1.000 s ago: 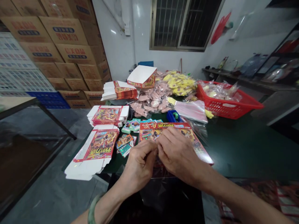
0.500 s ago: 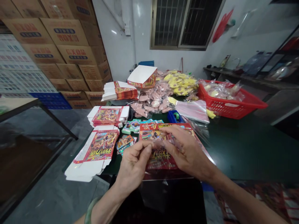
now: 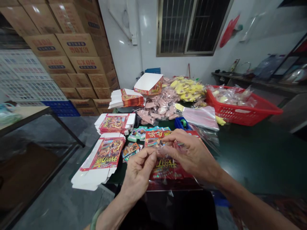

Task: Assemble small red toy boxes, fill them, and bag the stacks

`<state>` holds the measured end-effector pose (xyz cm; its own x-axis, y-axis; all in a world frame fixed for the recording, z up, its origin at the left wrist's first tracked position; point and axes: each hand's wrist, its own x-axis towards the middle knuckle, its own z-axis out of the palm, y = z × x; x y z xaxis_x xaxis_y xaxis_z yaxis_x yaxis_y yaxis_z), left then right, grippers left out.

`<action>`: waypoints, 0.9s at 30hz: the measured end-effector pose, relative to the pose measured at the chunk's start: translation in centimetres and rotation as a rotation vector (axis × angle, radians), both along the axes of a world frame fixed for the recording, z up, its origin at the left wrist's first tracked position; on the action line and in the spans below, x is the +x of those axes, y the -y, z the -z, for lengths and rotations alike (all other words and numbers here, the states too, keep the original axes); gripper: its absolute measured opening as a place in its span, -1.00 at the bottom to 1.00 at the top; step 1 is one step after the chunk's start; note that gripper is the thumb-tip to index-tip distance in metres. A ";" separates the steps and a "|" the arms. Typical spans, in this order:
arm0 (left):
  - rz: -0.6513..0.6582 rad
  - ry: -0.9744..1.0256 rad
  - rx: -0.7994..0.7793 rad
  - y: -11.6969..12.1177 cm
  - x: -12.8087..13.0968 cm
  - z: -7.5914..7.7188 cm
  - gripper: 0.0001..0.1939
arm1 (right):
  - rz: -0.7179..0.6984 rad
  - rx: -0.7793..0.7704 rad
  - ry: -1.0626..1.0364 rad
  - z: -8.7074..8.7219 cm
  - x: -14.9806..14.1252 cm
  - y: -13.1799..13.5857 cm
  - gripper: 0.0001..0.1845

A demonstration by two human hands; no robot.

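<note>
Left hand (image 3: pixel 137 171) pinching clear plastic film (image 3: pixel 159 152), right hand (image 3: pixel 195 156), grip unclear: they've parted, baring more of the red printed cardboard box (image 3: pixel 165 174) on the green desk (image 3: pixel 251 156); film-handling seems unfinished

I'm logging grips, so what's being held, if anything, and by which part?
The left hand seems to pinch clear plastic film; whether at its edge, and whether the right hand grips it too, cannot be told.
</note>
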<state>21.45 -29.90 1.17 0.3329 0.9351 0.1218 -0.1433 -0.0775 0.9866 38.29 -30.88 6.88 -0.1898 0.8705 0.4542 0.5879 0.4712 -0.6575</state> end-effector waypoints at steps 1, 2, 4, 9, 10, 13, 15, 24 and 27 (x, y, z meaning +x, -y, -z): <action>0.008 0.001 0.006 0.0 0.0 0.0 -0.81 | -0.016 -0.012 0.035 -0.2 -0.1 -0.2 -0.91; 0.014 0.003 0.012 0.0 0.0 -0.1 -0.81 | -0.028 -0.039 0.071 -0.4 -0.2 -0.4 -0.93; 0.027 0.010 0.025 -0.1 0.0 -0.3 -0.81 | -0.046 -0.117 0.119 -0.6 -0.3 -0.7 -0.92; 0.043 0.023 0.027 0.0 0.0 -0.4 -0.80 | -0.029 -0.188 0.162 -0.5 -0.5 -0.9 -0.89; 0.034 0.022 0.021 0.0 0.0 -0.4 -0.80 | -0.016 -0.174 0.172 -0.4 -0.6 -0.8 -0.88; -0.005 0.030 -0.002 0.1 0.1 -0.4 -0.79 | -0.016 -0.115 0.171 0.0 -1.0 -0.6 -0.85; -0.038 0.049 -0.032 0.1 0.3 -0.5 -0.79 | -0.036 -0.091 0.148 0.2 -1.2 -0.5 -0.84; -0.103 0.122 0.079 0.1 0.7 -1.0 -0.94 | -0.080 -0.058 0.106 0.8 -1.7 0.0 -0.82; -0.072 0.080 0.138 0.1 0.5 -1.0 -0.92 | 0.011 0.081 0.136 1.7 -1.9 -0.3 -0.82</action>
<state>21.91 -30.05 2.13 0.2499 0.9287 0.2739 -0.2103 -0.2240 0.9516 36.43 -30.61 5.21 -0.2448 0.8344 0.4938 0.6748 0.5123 -0.5312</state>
